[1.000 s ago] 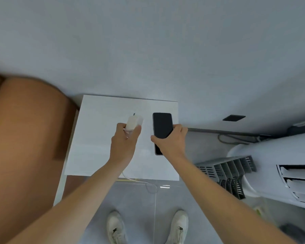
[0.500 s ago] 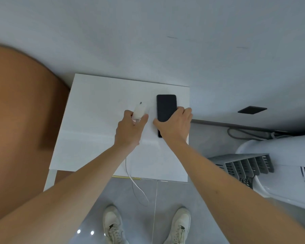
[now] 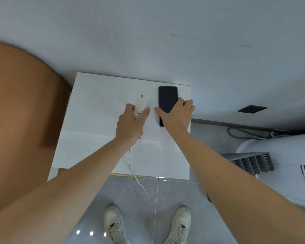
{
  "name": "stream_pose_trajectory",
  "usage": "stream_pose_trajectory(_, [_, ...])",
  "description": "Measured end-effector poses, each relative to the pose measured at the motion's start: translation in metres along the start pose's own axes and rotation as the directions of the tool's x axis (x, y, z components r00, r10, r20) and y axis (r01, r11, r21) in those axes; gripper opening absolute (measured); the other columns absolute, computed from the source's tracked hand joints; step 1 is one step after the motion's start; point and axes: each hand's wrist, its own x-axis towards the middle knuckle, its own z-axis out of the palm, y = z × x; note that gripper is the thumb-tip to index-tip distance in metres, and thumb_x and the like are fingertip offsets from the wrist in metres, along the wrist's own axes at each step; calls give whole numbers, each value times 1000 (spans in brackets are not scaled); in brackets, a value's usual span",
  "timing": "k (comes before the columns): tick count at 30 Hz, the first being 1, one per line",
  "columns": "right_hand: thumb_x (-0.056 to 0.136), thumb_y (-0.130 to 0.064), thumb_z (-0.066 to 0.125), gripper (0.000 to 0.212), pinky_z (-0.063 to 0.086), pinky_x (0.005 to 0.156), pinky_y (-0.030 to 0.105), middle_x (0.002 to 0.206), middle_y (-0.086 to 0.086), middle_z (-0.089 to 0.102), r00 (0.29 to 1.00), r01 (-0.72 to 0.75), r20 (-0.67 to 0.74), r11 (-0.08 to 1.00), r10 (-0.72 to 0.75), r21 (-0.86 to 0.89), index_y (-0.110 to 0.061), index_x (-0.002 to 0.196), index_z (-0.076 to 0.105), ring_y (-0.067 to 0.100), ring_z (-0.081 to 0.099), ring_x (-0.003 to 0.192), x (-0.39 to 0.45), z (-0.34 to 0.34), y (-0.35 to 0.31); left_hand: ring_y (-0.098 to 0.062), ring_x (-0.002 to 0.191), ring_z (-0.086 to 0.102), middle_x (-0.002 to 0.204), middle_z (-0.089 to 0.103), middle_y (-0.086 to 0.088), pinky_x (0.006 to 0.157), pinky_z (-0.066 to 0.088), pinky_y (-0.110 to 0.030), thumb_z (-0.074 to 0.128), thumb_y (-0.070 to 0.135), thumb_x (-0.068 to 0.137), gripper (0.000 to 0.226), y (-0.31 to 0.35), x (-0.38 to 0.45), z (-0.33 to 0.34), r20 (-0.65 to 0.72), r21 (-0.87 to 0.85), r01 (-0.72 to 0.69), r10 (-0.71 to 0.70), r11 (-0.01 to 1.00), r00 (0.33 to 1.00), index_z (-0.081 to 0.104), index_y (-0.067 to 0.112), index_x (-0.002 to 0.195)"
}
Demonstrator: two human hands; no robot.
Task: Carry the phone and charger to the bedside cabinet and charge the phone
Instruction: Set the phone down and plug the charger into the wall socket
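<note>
A black phone (image 3: 167, 101) lies screen-up near the back right of the white bedside cabinet top (image 3: 99, 124). My right hand (image 3: 177, 114) rests over its near half, fingers still around its edges. My left hand (image 3: 131, 123) grips a white charger plug (image 3: 142, 105), held low over the cabinet just left of the phone, prongs pointing away from me. The charger's white cable (image 3: 136, 176) trails from under my left hand, over the cabinet's front edge, and loops down above the floor.
A brown rounded headboard or bed end (image 3: 21, 124) stands against the cabinet's left side. A white appliance with grey vents (image 3: 275, 162) sits on the floor to the right. A dark wall socket (image 3: 252, 109) is on the wall right of the cabinet. My white shoes (image 3: 114, 224) stand below.
Both hands have reached farther onto the cabinet top. The phone has come down flat onto the surface, and the charger has lowered beside it.
</note>
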Motion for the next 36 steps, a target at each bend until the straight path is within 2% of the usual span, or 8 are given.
stream_pose_trajectory(3, [93,-51,66,62,46,95,38,131,10,48,998,25,-60,992,-18,121,-11,138,53,27,47,117,-11,-10,0,-22,50,64,102,70,-6,50,61,-36,61,61,91,51,0,-5,-3,2,-20,-20,20,1000,1000,50,19,118])
stream_pose_trajectory(5, [97,-41,62,42,53,94,38,122,4,57,998,14,-55,947,4,322,-14,130,60,19,57,105,-24,-21,-1,-22,49,64,103,69,-6,52,61,-38,61,60,92,50,2,-11,-6,2,-29,-32,32,999,999,50,19,119])
stream_pose_trajectory(9, [99,-39,62,26,60,83,36,92,2,75,960,-245,268,728,87,640,-15,106,71,20,73,89,-47,-55,-2,-20,49,62,105,69,-8,49,59,-33,62,57,93,46,6,-30,-15,17,-72,-62,63,995,998,50,21,118])
stream_pose_trajectory(17, [89,-57,70,50,56,76,32,92,4,81,835,-474,545,603,76,642,-9,103,78,16,74,83,-91,-128,-15,-9,40,57,92,69,-7,42,50,-25,68,62,87,48,23,-103,-30,80,-166,-121,136,979,988,55,28,117])
stream_pose_trajectory(22, [80,-46,84,43,58,79,37,88,8,80,858,-412,509,678,64,609,-5,90,75,16,74,76,-105,-157,-14,-12,45,55,85,65,-3,42,46,-23,74,65,79,50,35,-139,-25,92,-197,-140,160,970,983,59,31,112])
stream_pose_trajectory(27, [81,-37,85,41,61,72,36,93,13,80,896,-364,437,688,76,627,1,89,73,26,79,86,-107,-161,15,-15,55,57,77,65,-3,48,47,-26,82,51,79,52,35,-161,-12,139,-228,-137,172,964,975,62,25,119])
stream_pose_trajectory(33, [95,-31,73,29,66,71,34,102,17,74,873,-475,471,444,127,760,-5,89,62,28,78,92,-103,-167,77,-19,56,46,59,49,-3,58,42,-45,77,44,88,41,-3,-201,8,122,-119,-135,149,984,981,70,5,77])
stream_pose_trajectory(36, [104,-28,61,26,64,82,47,99,20,70,829,-556,551,230,89,799,-4,98,58,32,75,91,-95,-179,114,-21,54,41,59,46,-7,58,36,-34,74,39,93,41,-21,-216,13,106,-116,-107,120,987,987,71,8,67])
